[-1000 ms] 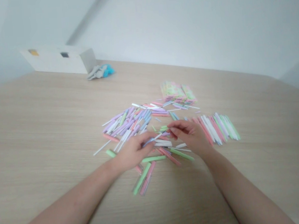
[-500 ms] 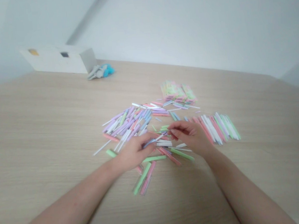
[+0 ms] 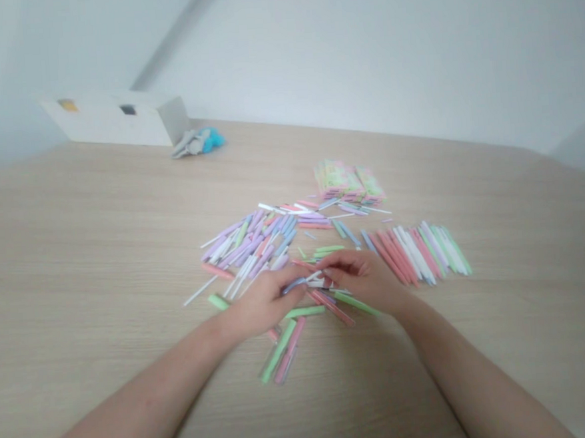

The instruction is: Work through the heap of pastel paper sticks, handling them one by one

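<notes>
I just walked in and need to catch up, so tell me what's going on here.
Over a wooden table, a person's left hand holds a thin blue-and-white stick. The right hand is at its white end; blur hides whether it grips. A loose pile of pastel sticks lies beyond the left hand, a side-by-side row of sticks lies to the right, and stacked packets sit farther back.

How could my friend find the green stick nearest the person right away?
On the pale wood-grain table, find the person's bare left hand. Just below it in the picture, a straight light-green stick slants beside a straight pink stick. The other green sticks lie farther from the person's body.
</notes>
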Demonstrator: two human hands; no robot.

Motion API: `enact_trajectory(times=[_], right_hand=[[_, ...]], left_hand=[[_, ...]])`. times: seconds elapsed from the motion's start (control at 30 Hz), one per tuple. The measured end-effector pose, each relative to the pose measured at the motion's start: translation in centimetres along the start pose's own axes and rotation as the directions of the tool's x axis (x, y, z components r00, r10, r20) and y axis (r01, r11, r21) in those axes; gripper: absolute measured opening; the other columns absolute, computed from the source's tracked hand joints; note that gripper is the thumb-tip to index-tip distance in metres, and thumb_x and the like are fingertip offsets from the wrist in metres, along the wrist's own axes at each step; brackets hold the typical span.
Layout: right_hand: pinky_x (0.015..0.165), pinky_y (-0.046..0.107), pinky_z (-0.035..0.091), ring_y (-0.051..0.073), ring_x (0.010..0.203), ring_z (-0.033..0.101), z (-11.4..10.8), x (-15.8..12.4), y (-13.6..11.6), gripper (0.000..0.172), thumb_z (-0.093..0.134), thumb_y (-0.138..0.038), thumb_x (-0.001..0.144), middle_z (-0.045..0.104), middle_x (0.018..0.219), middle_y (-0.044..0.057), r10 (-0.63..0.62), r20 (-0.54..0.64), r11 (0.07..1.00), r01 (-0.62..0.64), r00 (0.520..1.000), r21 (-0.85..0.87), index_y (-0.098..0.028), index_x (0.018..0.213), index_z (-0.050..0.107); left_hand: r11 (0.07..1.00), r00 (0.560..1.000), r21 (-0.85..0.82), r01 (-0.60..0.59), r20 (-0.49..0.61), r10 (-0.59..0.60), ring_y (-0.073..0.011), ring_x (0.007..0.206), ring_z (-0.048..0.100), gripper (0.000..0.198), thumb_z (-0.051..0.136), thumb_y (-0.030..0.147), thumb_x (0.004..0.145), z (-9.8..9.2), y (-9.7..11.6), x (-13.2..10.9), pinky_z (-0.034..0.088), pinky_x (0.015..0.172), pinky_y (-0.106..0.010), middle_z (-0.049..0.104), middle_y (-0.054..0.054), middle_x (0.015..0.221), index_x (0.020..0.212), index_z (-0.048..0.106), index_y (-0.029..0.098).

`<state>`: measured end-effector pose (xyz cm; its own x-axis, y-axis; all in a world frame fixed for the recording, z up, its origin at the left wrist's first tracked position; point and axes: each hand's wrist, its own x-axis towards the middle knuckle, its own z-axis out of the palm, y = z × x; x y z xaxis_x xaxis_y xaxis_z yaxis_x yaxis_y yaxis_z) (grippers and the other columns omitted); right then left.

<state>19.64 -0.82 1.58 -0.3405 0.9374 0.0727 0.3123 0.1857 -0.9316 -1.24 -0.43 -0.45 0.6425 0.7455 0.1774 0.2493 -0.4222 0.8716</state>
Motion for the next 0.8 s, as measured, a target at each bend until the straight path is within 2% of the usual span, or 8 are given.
enact_trajectory(times=[0.2, 0.3, 0.43, 0.57, 0.67, 0.8], right_hand=[[0.063, 0.025, 0.051, 0.013, 0.066, 0.064, 0.0, 0.0, 0.2, 0.014, 0.053, -0.022, 0.083, 0.067, 0.071, 0.001, 0.025, 0.046, 0.997, -0.028, 0.999, 0.071, -0.018, 0.089, 0.065], [0.062, 0.024, 0.051, 0.013, 0.067, 0.064, 0.0, 0.0, 0.3, 0.006, 0.055, -0.02, 0.082, 0.066, 0.072, 0.001, 0.015, 0.034, 0.996, -0.018, 0.999, 0.09, -0.018, 0.086, 0.059], [0.062, 0.024, 0.05, 0.012, 0.066, 0.064, 0.2, 0.0, 0.3, 0.005, 0.056, -0.022, 0.083, 0.065, 0.07, 0.0, 0.025, 0.04, 0.994, -0.029, 0.999, 0.102, -0.018, 0.085, 0.056], [0.062, 0.025, 0.049, 0.013, 0.067, 0.064, -0.2, 0.0, 0.3, 0.011, 0.057, -0.026, 0.083, 0.069, 0.076, 0.002, 0.053, 0.031, 0.986, -0.057, 0.998, 0.159, -0.018, 0.09, 0.055], [0.062, 0.025, 0.049, 0.013, 0.068, 0.065, -1.1, 0.2, 0.7, 0.016, 0.052, -0.028, 0.085, 0.07, 0.079, 0.004, 0.042, -0.041, 0.979, -0.033, 0.998, 0.199, -0.017, 0.096, 0.057], [0.054, 0.023, 0.047, 0.011, 0.058, 0.06, -2.4, 1.2, 1.6, 0.015, 0.05, -0.026, 0.082, 0.067, 0.071, 0.002, 0.064, -0.283, 0.984, -0.013, 0.957, 0.18, -0.016, 0.088, 0.06]], left_hand=[[1.0, 1.0, -0.006, -0.008, 0.014, 0.008, -0.0173, 0.094, 0.06, 0.032, 0.043, 0.029, 0.092, 0.1, 0.0, 0.1, 0.046, 0.086, -0.029, 0.066, -0.003, 0.109, 0.118, 0.06, 0.021], [1.0, 1.0, -0.004, -0.005, 0.019, 0.005, -0.0161, 0.087, 0.06, 0.032, 0.042, 0.03, 0.093, 0.1, 0.1, 0.1, 0.047, 0.083, -0.028, 0.067, -0.002, 0.098, 0.117, 0.061, 0.021], [1.0, 1.0, 0.009, 0.007, 0.021, -0.008, -0.0152, 0.081, 0.059, 0.032, 0.041, 0.031, 0.093, 0.1, 0.0, 0.0, 0.046, 0.081, -0.027, 0.065, -0.001, 0.088, 0.117, 0.06, 0.021], [1.0, 1.0, 0.009, 0.006, 0.008, -0.006, -0.0155, 0.084, 0.058, 0.032, 0.042, 0.03, 0.093, 0.0, -0.1, 0.1, 0.045, 0.08, -0.026, 0.065, -0.003, 0.098, 0.118, 0.059, 0.02], [1.0, 1.0, 0.008, 0.006, -0.015, -0.006, -0.0158, 0.086, 0.059, 0.033, 0.041, 0.028, 0.093, -0.2, 0.1, 0.1, 0.045, 0.079, -0.026, 0.065, -0.003, 0.104, 0.119, 0.058, 0.02], [1.0, 1.0, 0.001, -0.016, 0.007, 0.016, -0.0148, 0.085, 0.059, 0.033, 0.041, 0.029, 0.093, -0.3, 0.5, 0.0, 0.046, 0.076, -0.024, 0.065, -0.003, 0.106, 0.119, 0.059, 0.02]])
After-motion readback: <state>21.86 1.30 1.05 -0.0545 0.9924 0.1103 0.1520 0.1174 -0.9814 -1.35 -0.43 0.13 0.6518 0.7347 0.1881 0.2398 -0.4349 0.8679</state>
